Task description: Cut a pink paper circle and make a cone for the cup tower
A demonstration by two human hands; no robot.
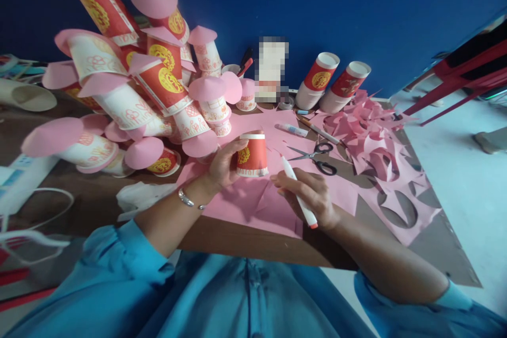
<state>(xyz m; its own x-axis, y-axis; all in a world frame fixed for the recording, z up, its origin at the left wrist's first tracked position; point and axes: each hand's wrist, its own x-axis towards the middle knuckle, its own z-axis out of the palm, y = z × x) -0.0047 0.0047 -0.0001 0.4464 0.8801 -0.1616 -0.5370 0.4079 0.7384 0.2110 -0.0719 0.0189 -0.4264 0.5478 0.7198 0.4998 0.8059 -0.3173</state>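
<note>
My left hand (222, 165) grips a red paper cup (252, 155) with a gold emblem, held upside down on a sheet of pink paper (253, 198). My right hand (311, 195) holds a white marker pen (298, 193) with a red end, its tip pointing up toward the cup's base. Both hands rest on the pink sheet at the front of a brown table (99, 198). A pair of black-handled scissors (317, 157) lies just beyond my right hand.
A pile of cups with pink cone lids (138, 84) fills the left of the table. Two stacks of red cups (335, 82) lean at the back. Pink paper offcuts (380, 153) cover the right side. A glue stick (291, 129) lies behind the scissors.
</note>
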